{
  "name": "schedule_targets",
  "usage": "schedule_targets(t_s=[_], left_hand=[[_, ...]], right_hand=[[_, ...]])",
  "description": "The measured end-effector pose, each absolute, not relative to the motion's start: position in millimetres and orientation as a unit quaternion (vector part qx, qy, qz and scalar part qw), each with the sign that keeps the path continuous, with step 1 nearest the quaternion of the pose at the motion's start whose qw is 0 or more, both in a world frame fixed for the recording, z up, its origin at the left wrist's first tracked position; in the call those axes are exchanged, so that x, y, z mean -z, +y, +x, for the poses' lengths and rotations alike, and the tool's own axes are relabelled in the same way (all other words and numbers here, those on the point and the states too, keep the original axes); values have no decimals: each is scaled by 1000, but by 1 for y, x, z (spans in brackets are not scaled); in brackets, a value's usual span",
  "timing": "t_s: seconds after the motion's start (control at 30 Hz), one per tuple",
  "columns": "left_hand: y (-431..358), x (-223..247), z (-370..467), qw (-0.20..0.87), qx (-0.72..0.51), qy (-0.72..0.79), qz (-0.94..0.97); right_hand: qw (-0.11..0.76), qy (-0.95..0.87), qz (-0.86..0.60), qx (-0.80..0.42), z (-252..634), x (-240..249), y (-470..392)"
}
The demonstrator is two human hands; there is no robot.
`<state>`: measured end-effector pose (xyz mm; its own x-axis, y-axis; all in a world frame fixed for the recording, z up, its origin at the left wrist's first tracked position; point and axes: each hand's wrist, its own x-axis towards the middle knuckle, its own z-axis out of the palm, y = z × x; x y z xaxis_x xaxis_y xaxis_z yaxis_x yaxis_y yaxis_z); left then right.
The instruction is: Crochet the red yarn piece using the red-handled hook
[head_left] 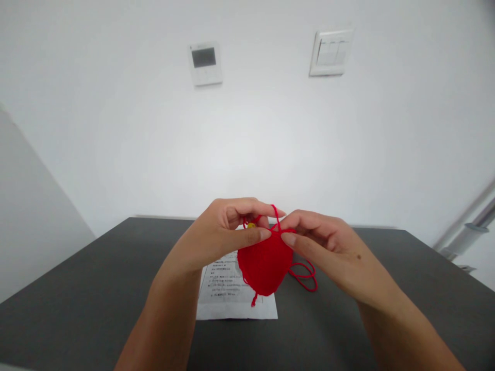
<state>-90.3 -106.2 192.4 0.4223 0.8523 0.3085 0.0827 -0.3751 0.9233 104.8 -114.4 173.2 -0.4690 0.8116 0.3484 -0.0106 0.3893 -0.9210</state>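
A red crocheted piece (266, 265), rounded and narrowing toward the bottom, hangs between my two hands above the table. My left hand (232, 224) pinches its top edge, thumb in front, with a strand of red yarn (275, 210) looped over the outstretched index finger. At the top right edge, my right hand (320, 237) pinches the piece between thumb and fingers. A small yellow thing (251, 225) shows behind my left fingers; its kind is mostly hidden. A short yarn tail dangles from the bottom.
Under the piece, a printed sheet of paper (235, 304) lies on the dark table (320, 335). Loose red yarn (305, 275) curls to the right. Behind stands a white wall with a thermostat (205, 64) and a light switch (331, 53). A grey pole (469, 234) is at the right.
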Motion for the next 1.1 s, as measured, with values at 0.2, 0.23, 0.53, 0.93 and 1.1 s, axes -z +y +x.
schedule_targets(t_s=[0.2, 0.23, 0.53, 0.93, 1.1], left_hand=[[-109, -196, -87, 376, -430, 334, 750], [-109, -196, -87, 369, -430, 333, 754], [-112, -197, -85, 330, -430, 338, 770], [-106, -191, -88, 382, -450, 316, 743], [-106, -190, -87, 391, -453, 317, 736]], right_hand=[[445, -730, -298, -424, 104, -170, -114], [446, -731, -298, -422, 104, -170, -113], [454, -723, -296, -428, 102, -170, -114], [503, -713, -307, -379, 101, -167, -113], [500, -709, -311, -389, 100, -169, -113]])
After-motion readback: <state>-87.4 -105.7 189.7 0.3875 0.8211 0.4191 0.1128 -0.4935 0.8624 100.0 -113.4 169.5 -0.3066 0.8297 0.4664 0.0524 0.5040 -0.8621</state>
